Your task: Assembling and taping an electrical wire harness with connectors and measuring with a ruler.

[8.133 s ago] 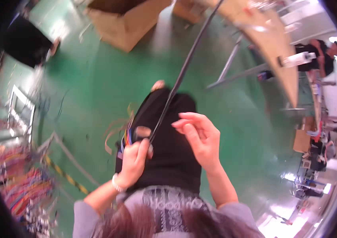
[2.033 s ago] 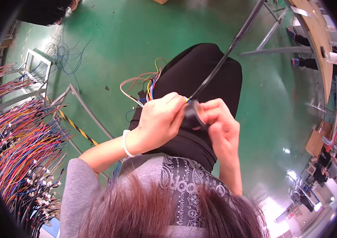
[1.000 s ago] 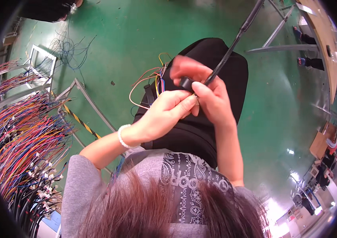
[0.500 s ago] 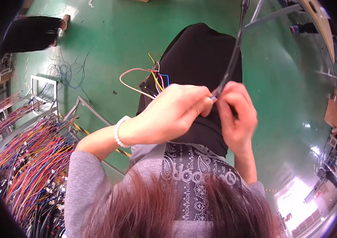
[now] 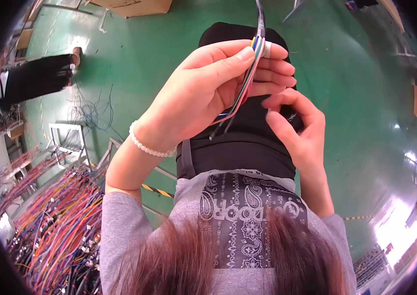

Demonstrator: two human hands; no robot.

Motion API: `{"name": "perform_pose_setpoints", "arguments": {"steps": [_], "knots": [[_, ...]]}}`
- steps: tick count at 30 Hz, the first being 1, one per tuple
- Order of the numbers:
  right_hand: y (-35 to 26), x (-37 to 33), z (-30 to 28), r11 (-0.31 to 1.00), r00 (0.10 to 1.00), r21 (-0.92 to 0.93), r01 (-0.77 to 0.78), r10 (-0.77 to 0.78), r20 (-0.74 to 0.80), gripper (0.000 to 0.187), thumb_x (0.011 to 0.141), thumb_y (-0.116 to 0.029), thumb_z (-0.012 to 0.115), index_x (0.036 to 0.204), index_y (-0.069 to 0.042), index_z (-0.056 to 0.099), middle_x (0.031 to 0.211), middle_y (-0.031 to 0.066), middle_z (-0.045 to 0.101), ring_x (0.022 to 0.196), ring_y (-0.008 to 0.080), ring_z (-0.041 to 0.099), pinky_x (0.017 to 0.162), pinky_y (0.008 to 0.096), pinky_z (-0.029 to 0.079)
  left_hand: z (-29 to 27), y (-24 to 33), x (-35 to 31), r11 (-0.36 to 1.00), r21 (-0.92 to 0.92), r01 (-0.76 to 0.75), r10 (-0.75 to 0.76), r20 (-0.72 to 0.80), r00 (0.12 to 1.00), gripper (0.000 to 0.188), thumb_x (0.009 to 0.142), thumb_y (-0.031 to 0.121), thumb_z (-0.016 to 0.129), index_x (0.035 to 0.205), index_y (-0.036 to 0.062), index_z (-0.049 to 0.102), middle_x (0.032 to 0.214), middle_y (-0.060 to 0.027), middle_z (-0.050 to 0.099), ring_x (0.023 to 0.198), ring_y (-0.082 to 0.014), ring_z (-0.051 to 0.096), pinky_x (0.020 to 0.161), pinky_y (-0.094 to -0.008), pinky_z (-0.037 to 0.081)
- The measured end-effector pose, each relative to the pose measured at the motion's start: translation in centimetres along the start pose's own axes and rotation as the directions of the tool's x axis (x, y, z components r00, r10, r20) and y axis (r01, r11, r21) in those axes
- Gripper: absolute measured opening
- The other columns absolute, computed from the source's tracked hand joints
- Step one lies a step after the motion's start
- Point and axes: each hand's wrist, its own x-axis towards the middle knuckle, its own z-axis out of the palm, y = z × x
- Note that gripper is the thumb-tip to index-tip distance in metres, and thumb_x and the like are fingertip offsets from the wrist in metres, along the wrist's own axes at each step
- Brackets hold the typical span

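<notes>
My left hand (image 5: pixel 203 78) is closed on a wire harness (image 5: pixel 249 73), pinching its thin coloured wires between thumb and fingers. The wires, among them green, pink, red, white and yellow, hang down across the palm toward my lap. Above the grip they run into a black sheathed cable (image 5: pixel 260 22) that leaves at the top edge. Something white (image 5: pixel 267 49) wraps or lies against the index finger beside the wires. My right hand (image 5: pixel 304 125) is just right of the left fingertips, apart from the harness, thumb and forefinger spread. The inside of its curl is partly hidden.
At the left, a large pile of coloured wires (image 5: pixel 61 216) lies by grey metal frames (image 5: pixel 68 127). Loose thin dark wires (image 5: pixel 93 110) rest on the green floor (image 5: pixel 169 34). A cardboard box (image 5: pixel 135 6) stands at the far edge. Another person's dark-clothed leg (image 5: pixel 39 78) is at far left.
My left hand has moved up and turned palm-up, with the coloured wires now across it. My right hand has let go of the cable and moved slightly right. The cable has shifted left.
</notes>
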Motion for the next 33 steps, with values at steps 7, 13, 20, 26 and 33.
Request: {"name": "perform_pose_setpoints", "arguments": {"steps": [7, 13, 20, 26, 33], "knots": [[-0.9, 4.0, 0.1, 0.997, 0.995, -0.007, -0.079, 0.08, 0.059, 0.017, 0.076, -0.003, 0.077, 0.088, 0.004, 0.068, 0.079, 0.0036, 0.066, 0.079, 0.0096, 0.062, 0.072, 0.0235, 0.048, 0.0, 1.4, 4.5, 0.993, -0.045, 0.11, -0.113, -0.067, 0.991, 0.045, 0.103, 0.023, 0.041, 0.133, -0.0103, 0.044, 0.124, -0.0243, 0.058, 0.119, -0.0348, 0.058, 0.103, -0.043, 0.047], [0.3, 7.3, -3.1, 0.987, 0.997, 0.152, -0.042, 0.031, 0.073, 0.012, 0.079, -0.002, 0.076, 0.086, 0.004, 0.068, 0.085, 0.0053, 0.067, 0.08, 0.0122, 0.063, 0.075, 0.0244, 0.049, -1.0, 3.1, 9.5, 0.979, 0.084, 0.186, -0.179, -0.077, 0.981, 0.054, 0.091, 0.015, 0.059, 0.136, -0.0098, 0.043, 0.128, -0.0252, 0.056, 0.122, -0.0378, 0.055, 0.107, -0.0458, 0.042], [-1.8, 7.9, -3.9, 0.887, 0.91, 0.217, -0.409, 0.376, 0.176, 0.01, 0.08, -0.002, 0.071, 0.089, 0.001, 0.068, 0.09, 0.0067, 0.067, 0.085, 0.0144, 0.063, 0.079, 0.0267, 0.049, -0.4, 4.6, 10.6, 0.966, 0.026, 0.258, -0.254, -0.112, 0.961, 0.081, 0.064, 0.0, 0.059, 0.141, -0.0117, 0.036, 0.14, -0.0298, 0.045, 0.133, -0.0429, 0.043, 0.116, -0.0481, 0.029], [0.6, 5.5, -1.2, 0.995, 0.997, 0.077, -0.069, 0.065, 0.05, 0.009, 0.081, 0.001, 0.066, 0.089, 0.001, 0.064, 0.086, 0.0027, 0.064, 0.082, 0.0097, 0.059, 0.076, 0.0242, 0.046, -0.3, 2.7, 7.2, 0.997, 0.014, 0.081, -0.08, -0.049, 0.996, 0.072, 0.07, -0.004, 0.049, 0.139, -0.0144, 0.035, 0.142, -0.0301, 0.042, 0.136, -0.0399, 0.039, 0.116, -0.0473, 0.03], [1.8, 0.1, 0.9, 0.979, 0.991, 0.202, -0.033, 0.006, 0.133, 0.015, 0.081, -0.007, 0.071, 0.094, -0.001, 0.064, 0.093, 0.0026, 0.066, 0.076, 0.0075, 0.059, 0.064, 0.0219, 0.047, 1.6, 2.1, 1.4, 0.981, -0.118, 0.151, -0.161, -0.073, 0.984, 0.056, 0.075, -0.018, 0.04, 0.13, -0.011, 0.045, 0.138, -0.0237, 0.047, 0.136, -0.0338, 0.04, 0.116, -0.0409, 0.034]]}}
